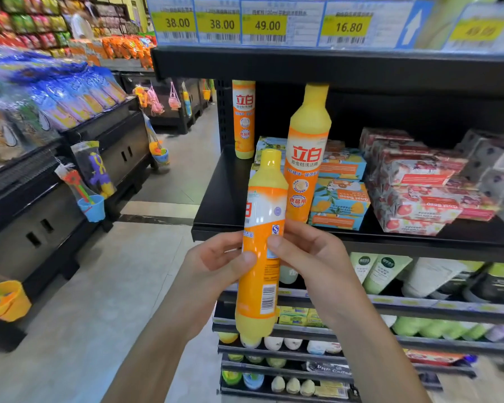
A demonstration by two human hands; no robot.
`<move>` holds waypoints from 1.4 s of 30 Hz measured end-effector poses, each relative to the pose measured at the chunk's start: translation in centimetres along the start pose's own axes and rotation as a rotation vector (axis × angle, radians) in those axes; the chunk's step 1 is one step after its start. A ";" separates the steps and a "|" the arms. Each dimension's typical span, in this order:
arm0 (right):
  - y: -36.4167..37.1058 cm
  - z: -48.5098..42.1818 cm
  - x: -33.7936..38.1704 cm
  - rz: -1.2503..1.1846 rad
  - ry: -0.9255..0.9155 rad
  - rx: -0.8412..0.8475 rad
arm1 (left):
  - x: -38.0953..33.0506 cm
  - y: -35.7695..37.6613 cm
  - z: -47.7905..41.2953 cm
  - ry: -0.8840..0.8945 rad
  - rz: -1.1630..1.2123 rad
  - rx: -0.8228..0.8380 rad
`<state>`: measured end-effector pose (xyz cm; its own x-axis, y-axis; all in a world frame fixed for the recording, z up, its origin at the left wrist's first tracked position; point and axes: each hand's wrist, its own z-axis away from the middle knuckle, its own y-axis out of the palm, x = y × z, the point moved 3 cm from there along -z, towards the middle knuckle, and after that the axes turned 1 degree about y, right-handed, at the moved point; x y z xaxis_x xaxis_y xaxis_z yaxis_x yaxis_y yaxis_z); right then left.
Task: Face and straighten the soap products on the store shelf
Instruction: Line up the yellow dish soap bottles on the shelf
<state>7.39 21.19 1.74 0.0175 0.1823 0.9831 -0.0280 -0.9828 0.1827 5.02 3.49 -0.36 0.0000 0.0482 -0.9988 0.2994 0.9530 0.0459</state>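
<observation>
Left hand [216,266] and right hand [312,257] gripping upright orange dish-soap bottle [262,210] mid-body, fingers curling behind, thumbs pressing its near face, just before black shelf [221,196]

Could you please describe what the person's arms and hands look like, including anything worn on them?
Both are bare. The left hand and right hand show no gloves, rings or watch. The forearms are slim and uncovered, with no sleeve, bracelet or marking in view down to the bottom edge of the picture.
</observation>
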 end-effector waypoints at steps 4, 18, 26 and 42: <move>-0.1 -0.1 0.3 -0.038 -0.015 -0.033 | -0.4 0.2 0.0 0.027 -0.093 0.023; -0.6 0.2 0.4 0.012 -0.002 0.037 | -0.3 1.2 -0.2 0.027 0.049 -0.049; -0.7 -0.5 0.5 -0.029 -0.075 -0.061 | -0.9 1.7 -0.7 0.114 -0.188 -0.082; 0.2 -1.2 0.7 0.070 -0.069 0.064 | -1.6 0.1 -1.1 0.113 -0.022 -0.082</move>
<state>6.24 21.18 2.45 0.0869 0.1128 0.9898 0.0324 -0.9934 0.1104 4.00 3.79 1.29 -0.1143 0.0556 -0.9919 0.2191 0.9753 0.0295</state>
